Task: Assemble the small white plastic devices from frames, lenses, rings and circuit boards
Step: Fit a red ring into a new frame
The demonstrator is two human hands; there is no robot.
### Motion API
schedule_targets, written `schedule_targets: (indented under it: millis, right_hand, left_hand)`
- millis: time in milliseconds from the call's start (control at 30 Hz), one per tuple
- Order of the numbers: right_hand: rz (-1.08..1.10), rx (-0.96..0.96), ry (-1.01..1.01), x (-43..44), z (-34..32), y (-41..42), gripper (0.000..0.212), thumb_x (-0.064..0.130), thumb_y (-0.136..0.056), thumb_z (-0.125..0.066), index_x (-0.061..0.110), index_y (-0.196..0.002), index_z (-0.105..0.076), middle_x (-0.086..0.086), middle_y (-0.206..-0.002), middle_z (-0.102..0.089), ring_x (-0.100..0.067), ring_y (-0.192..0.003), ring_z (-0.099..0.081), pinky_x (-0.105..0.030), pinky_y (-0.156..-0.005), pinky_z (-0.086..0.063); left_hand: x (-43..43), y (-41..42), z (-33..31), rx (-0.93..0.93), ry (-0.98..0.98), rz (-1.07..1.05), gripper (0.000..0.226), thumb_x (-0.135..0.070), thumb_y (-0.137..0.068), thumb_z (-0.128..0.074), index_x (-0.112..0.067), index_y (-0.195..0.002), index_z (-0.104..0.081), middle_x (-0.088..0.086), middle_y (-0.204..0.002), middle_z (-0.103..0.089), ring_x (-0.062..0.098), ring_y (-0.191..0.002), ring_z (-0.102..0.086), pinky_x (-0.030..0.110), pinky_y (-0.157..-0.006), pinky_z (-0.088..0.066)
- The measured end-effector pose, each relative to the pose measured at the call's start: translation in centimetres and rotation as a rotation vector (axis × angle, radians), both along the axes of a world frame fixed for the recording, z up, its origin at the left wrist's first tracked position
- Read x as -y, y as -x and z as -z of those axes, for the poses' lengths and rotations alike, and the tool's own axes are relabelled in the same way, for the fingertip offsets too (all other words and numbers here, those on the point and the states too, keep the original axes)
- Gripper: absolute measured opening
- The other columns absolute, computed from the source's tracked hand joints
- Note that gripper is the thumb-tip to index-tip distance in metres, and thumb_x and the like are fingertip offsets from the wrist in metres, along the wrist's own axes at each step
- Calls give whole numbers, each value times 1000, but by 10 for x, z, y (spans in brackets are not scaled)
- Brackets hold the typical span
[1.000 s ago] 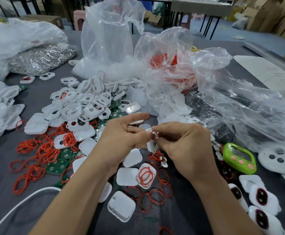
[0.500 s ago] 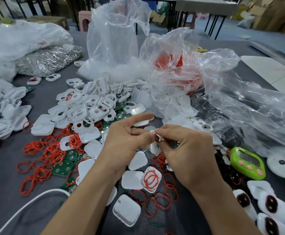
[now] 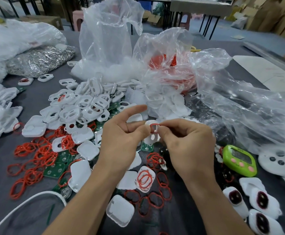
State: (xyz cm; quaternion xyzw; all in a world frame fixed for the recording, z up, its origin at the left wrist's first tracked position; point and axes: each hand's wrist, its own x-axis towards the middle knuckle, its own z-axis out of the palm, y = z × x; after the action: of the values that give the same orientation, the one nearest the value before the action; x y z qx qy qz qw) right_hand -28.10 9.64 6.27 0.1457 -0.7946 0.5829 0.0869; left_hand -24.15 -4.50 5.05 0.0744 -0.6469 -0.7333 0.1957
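At the centre of the head view my left hand (image 3: 119, 138) and my right hand (image 3: 187, 143) hold one small white frame (image 3: 152, 137) between them. A red ring (image 3: 154, 128) lies across the frame's upper opening, pinched by my right fingertips and pressed by my left thumb. My left index finger sticks out straight above. White frames (image 3: 80, 109) are heaped behind my hands. Loose red rings (image 3: 36, 155) and green circuit boards (image 3: 55, 170) are scattered at the left. White shells (image 3: 119, 212) lie near my wrists.
Clear plastic bags (image 3: 240, 106) of parts rise behind and to the right. A green timer (image 3: 239, 161) and several finished white devices with dark lenses (image 3: 260, 199) sit at the right. A silver bag (image 3: 40, 61) and more white parts lie far left. A white cable (image 3: 25, 202) curves at bottom left.
My hands have lifted slightly and parted a little, so the red ring on the frame's opening now shows. The camera has dipped, shifting the table scene upward.
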Motion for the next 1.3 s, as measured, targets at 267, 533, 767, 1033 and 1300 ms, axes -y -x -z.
schedule_targets:
  millis: [267, 533, 767, 1033, 1300]
  right_hand:
    - [111, -121, -89, 1, 1, -4, 12, 17, -84, -83, 27, -80, -80, 22, -72, -73, 0, -65, -70, -18, -64, -54]
    - [116, -175, -128, 2, 7, -1, 13, 12, -83, -84, 25, -85, -84, 27, -89, -72, 5, -68, -68, -1, -65, -45]
    - [46, -104, -37, 4, 6, 0, 11, 19, -85, -83, 28, -79, -83, 28, -69, -72, 5, -63, -69, -5, -60, -48]
    - [-33, 263, 331, 8, 8, 6, 8, 18, -78, -88, 23, -77, -83, 0, -72, -78, -18, -68, -76, -27, -67, -58]
    - [-87, 503, 581, 10, 2, 7, 15, -5, -77, -83, 9, -71, -81, -13, -74, -77, -21, -68, -75, -23, -66, -59]
  left_hand:
    - [-4, 1, 2, -12, 101, -41, 35, 2, -86, -78, -30, -99, -79, -4, -86, -81, 12, -86, -78, 18, -76, -58]
    - [-8, 0, 5, 33, 213, -68, 31, 5, -87, -75, -22, -102, -80, -7, -86, -81, 10, -84, -78, 21, -77, -60]
    - [-12, -4, 6, 8, 176, -142, 29, 4, -86, -77, -22, -97, -82, -4, -85, -81, 14, -82, -79, 29, -78, -63]
    - [-17, -4, -4, -51, 111, -161, 43, 1, -84, -79, -42, -87, -82, -7, -82, -80, 10, -77, -78, 16, -68, -58]
    - [-22, -6, -3, -68, 183, -202, 48, -2, -86, -80, -51, -89, -79, -15, -86, -79, 5, -83, -77, 15, -73, -58]
